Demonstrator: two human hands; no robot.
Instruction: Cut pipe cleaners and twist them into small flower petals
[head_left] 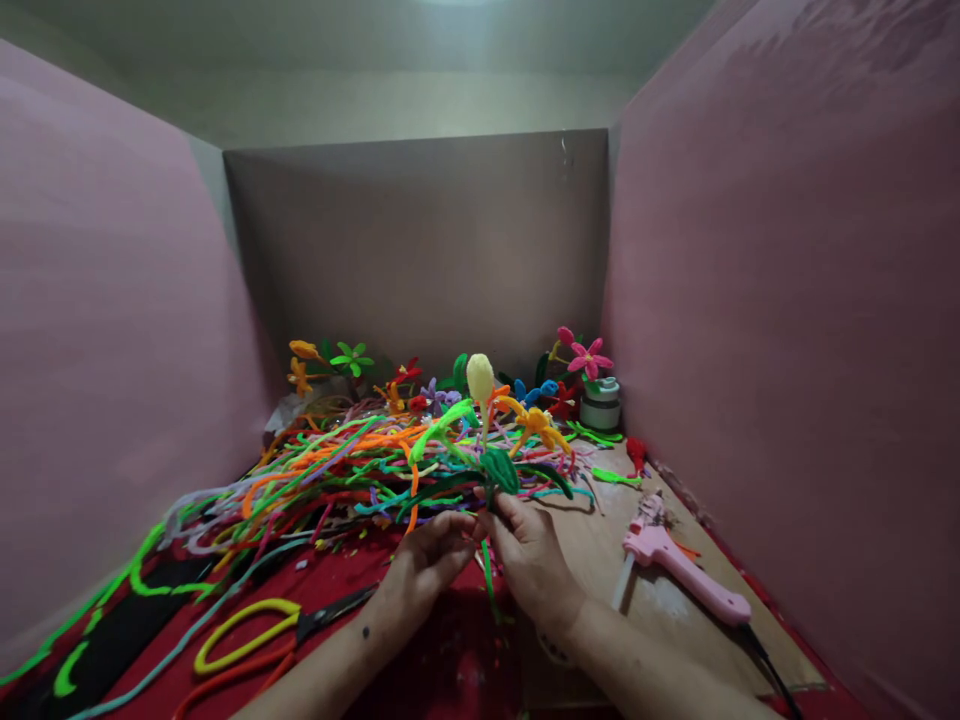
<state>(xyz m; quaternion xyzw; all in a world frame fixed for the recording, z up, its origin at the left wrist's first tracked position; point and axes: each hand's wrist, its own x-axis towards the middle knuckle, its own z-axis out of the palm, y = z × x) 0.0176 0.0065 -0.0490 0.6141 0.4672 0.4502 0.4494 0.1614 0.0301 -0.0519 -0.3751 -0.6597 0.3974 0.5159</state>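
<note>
A pipe-cleaner flower with a pale yellow bud [480,378] and dark green leaves [499,470] stands upright in front of me. My right hand [534,560] is closed around the lower stem, thumb and forefinger just under the leaves. Beside it, my left hand [431,565] is pinched together, its fingertips meeting the right thumb at the stem's base. Whatever lies between the left fingertips is hidden. A thin green pipe cleaner [489,580] hangs down below the hands.
A wide heap of coloured pipe cleaners [337,470] covers the left and middle. Scissors [247,635] lie at front left, a pink glue gun [686,570] on the wooden board [600,540] at right. Finished flowers [589,358] and a lidded jar [600,405] stand behind. Walls enclose both sides.
</note>
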